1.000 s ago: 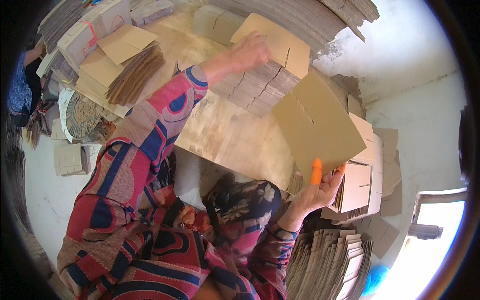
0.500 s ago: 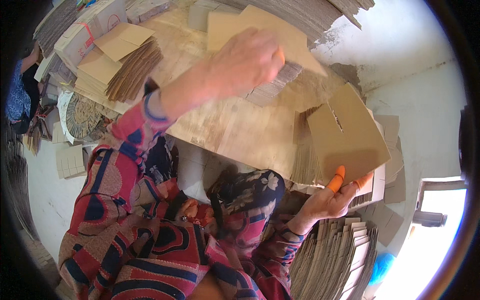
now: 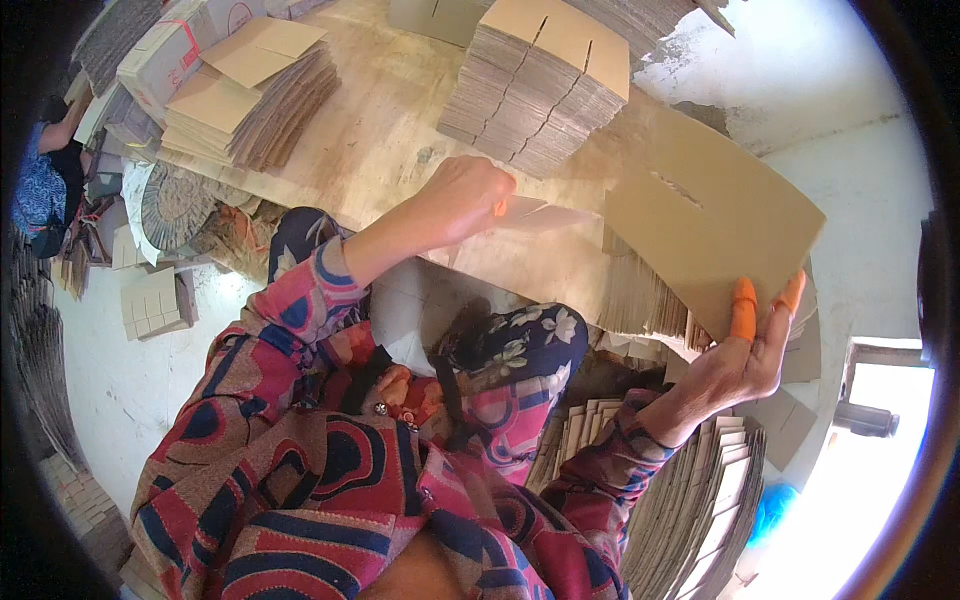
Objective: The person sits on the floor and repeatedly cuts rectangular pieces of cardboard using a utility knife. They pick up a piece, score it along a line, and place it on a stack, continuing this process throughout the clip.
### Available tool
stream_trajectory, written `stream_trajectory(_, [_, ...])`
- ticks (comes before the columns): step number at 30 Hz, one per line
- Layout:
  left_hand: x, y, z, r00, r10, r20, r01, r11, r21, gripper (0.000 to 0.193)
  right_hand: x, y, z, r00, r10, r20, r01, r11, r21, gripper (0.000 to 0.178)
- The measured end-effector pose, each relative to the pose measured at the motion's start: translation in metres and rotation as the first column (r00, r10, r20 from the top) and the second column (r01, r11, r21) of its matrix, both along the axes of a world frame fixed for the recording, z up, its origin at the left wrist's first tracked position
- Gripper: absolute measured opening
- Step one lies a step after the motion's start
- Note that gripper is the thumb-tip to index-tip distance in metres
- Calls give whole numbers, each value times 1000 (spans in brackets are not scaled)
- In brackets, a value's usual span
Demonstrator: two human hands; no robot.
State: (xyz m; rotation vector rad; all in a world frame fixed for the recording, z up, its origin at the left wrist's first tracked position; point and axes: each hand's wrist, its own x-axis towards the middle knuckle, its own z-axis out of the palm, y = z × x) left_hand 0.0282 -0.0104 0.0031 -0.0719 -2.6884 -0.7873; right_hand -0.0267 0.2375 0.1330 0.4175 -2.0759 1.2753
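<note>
My left hand (image 3: pixel 462 200) is closed in a fist over the near part of the wooden table, an orange finger cover showing at its fingertips. A thin, blurred cardboard piece (image 3: pixel 545 215), seen almost edge-on, extends from those fingers. On the right, my right hand (image 3: pixel 745 350) grips a brown cardboard sheet (image 3: pixel 735 235) by its near edge, with orange covers on two fingers. This sheet is tilted and has a narrow slit. Beneath it, partly hidden, stands a pile of cardboard pieces (image 3: pixel 640 300).
A tall stack of slotted cardboard (image 3: pixel 540 90) stands toward the table's far side. Another stack (image 3: pixel 250 110) leans at left beside a white carton (image 3: pixel 180 60). Many cardboard pieces (image 3: pixel 690 500) stand below my right arm. A person in blue (image 3: pixel 45 190) is at the far left.
My left hand has come back from above the far stack toward the table's near edge, uncovering the stack's slotted top. My right hand and its sheet have shifted right.
</note>
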Motion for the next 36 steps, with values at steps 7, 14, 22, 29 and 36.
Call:
stream_trajectory(7, [-20,-9,-22,997,60,48,-64,995,74,3,-18,-12,-7,914,306,264,-334,940,66,50])
stream_trajectory(14, [-14,-6,-21,998,51,26,-53,996,75,10,-39,-32,-22,884,383,270,-453,845,285,48])
stream_trajectory(22, [-10,-7,-14,998,51,41,-54,995,85,10,-51,-60,-52,771,429,470,-626,644,439,47])
stream_trajectory(29, [-18,-6,-22,998,54,-9,-53,995,89,5,-34,-70,-139,841,291,457,-535,314,785,59])
stream_trajectory(36, [-16,-10,-21,998,61,-7,-61,995,82,6,-90,-30,-86,981,65,-181,120,531,839,58])
